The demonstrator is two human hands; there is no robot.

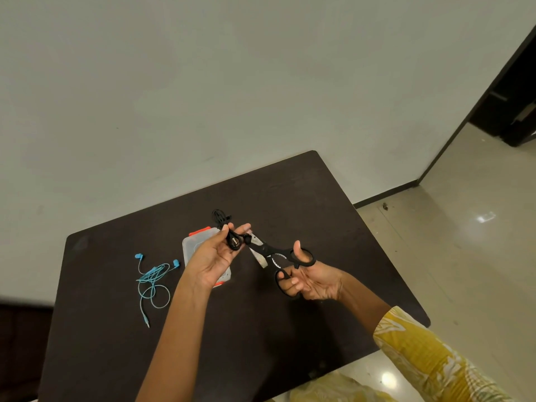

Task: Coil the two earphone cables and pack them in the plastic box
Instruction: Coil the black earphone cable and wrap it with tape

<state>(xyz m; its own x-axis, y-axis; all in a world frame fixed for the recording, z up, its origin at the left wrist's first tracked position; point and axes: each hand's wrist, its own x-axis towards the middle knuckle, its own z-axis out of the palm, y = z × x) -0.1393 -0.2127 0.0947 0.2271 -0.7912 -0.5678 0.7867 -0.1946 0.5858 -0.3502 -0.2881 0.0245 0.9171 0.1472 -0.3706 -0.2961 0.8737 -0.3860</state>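
Earphones in black [229, 233], coiled, hang pinched in the left hand [213, 256] over a dark table [116, 358] that stands against a pale wall, glossy floor tiles to the right. Their bundle runs up and away from the fingers. Black scissors [278, 256], gripped by the right hand [310, 281], point blades-open at it. Behind the left hand lies the clear plastic box [193, 245]; blue earphones [153, 281] sprawl loose at left.

We see even, fairly dim indoor light; two ceiling lamps glare off the glossy floor [487, 217]. The dark worktop [290, 184] hides shadows. Wide-angle bending curves the edges, and detail looks slightly soft.
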